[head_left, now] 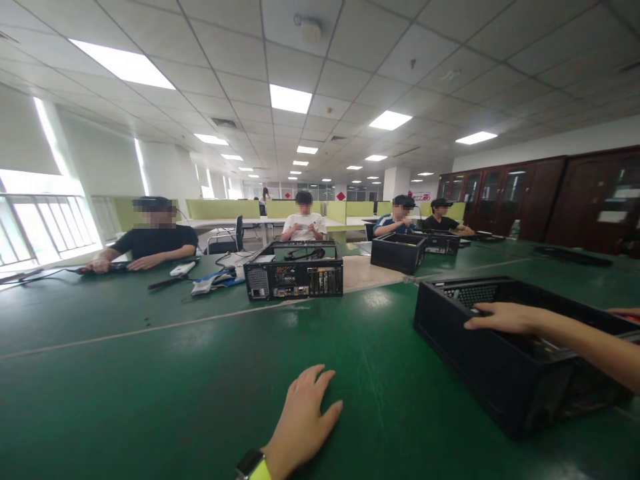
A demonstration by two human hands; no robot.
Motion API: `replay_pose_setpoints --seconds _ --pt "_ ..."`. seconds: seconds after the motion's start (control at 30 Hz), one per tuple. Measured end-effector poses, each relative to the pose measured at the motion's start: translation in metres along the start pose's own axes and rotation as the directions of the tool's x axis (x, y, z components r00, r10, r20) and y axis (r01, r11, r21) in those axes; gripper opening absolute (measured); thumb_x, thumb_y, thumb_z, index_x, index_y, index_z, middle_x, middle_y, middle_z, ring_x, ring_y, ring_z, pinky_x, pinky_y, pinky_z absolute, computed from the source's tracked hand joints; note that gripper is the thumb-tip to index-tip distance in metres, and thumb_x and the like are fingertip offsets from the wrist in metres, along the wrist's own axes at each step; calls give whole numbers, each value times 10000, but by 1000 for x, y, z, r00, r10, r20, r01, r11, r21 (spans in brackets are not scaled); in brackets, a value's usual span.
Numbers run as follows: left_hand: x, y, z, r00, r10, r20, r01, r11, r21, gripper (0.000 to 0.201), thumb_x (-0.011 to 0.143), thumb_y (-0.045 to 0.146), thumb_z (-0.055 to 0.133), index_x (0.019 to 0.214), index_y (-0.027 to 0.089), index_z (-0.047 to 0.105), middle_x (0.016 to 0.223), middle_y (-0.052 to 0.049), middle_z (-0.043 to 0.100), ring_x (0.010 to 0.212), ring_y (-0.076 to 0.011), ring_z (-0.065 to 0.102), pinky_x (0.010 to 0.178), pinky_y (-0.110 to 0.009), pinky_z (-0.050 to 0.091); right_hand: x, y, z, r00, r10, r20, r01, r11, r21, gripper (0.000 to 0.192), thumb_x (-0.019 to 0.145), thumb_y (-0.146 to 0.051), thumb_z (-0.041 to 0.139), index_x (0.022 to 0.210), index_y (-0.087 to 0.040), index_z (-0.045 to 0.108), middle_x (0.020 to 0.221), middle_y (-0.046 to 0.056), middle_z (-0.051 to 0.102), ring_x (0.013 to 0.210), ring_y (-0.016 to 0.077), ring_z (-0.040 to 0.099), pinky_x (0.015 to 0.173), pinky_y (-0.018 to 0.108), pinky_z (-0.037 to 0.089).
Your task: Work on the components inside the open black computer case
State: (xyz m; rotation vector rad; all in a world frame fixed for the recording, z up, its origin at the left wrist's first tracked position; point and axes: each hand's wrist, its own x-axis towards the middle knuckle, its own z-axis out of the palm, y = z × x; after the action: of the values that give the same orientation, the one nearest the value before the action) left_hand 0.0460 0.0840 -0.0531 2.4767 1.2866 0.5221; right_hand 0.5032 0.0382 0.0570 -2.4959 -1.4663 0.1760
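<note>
My left hand [304,415], with a watch on a yellow-green strap [256,465] at the wrist, is over the green tabletop [200,393]. Its fingers are loosely spread, and nothing is in it. To the right, my right hand [510,319] reaches across from the right edge and holds the rim of an open black computer case [470,353]. The thumb lies over the near wall, while the fingertips are partly hidden inside. This case lies on its side, open upwards, with most of its interior out of sight.
Another open computer case [295,280] stands across the table, its back panel facing me. A black case [397,253] is farther right. Blue-and-grey gloves [216,283], cables and a white device [182,269] lie left. Several people sit opposite; something red [627,312] shows at the right edge.
</note>
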Motion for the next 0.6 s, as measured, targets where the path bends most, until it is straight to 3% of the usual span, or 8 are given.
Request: replay_pose_setpoints --seconds 0.1,0.17,0.27,0.37,0.5,0.53,0.6 --pt "18 23 -20 991 75 -114 -79 996 -32 461 828 400 483 1250 218 510 1340 -80 468 1263 -231 374 1068 -416 284 -35 -46 -8 976 -136 171 130 991 42 795 553 -700 641 1126 -148 636 1235 172 553 1120 327 530 968 449 406" --pt "31 41 -40 968 143 -207 -155 987 -44 413 844 396 477 1214 220 526 1306 -73 493 1232 -225 401 1047 -410 308 -65 -84 -10 943 -217 251 199 975 95 754 545 -736 619 1042 -171 665 1107 161 621 921 324 626 783 463 515" --pt "52 70 -73 900 228 -372 -259 965 -35 313 849 346 495 1122 209 563 1200 -59 560 1142 -211 467 996 -383 359 -111 -140 -5 852 -340 398 289 940 184 712 630 -781 501 965 -174 664 903 126 648 552 240 626 407 361 496" --pt "76 102 -103 824 235 -516 -288 957 -24 249 837 305 517 1047 191 587 1108 -53 598 1074 -211 503 961 -376 383 -143 -188 9 735 -494 464 357 864 355 659 724 -739 436 1008 -176 628 803 81 628 419 164 568 328 274 428" --pt "106 139 -120 781 238 -577 -287 958 6 232 811 309 534 976 166 610 1007 -64 619 968 -209 547 879 -368 430 -135 -233 31 536 -660 526 210 708 674 434 880 -509 358 1062 -162 544 738 36 617 491 132 602 440 237 481" --pt "112 144 -118 782 246 -573 -285 958 22 206 808 292 523 930 157 619 953 -64 629 920 -201 561 844 -355 445 -123 -239 37 513 -662 547 196 711 676 389 905 -439 320 1026 -146 545 706 30 615 508 126 607 470 232 488" --pt "120 149 -110 804 248 -541 -263 963 50 170 800 246 492 833 151 629 836 -56 641 822 -185 582 778 -328 464 -95 -246 50 512 -606 610 299 791 535 327 905 -336 320 924 -123 567 650 27 610 512 122 600 495 229 486"
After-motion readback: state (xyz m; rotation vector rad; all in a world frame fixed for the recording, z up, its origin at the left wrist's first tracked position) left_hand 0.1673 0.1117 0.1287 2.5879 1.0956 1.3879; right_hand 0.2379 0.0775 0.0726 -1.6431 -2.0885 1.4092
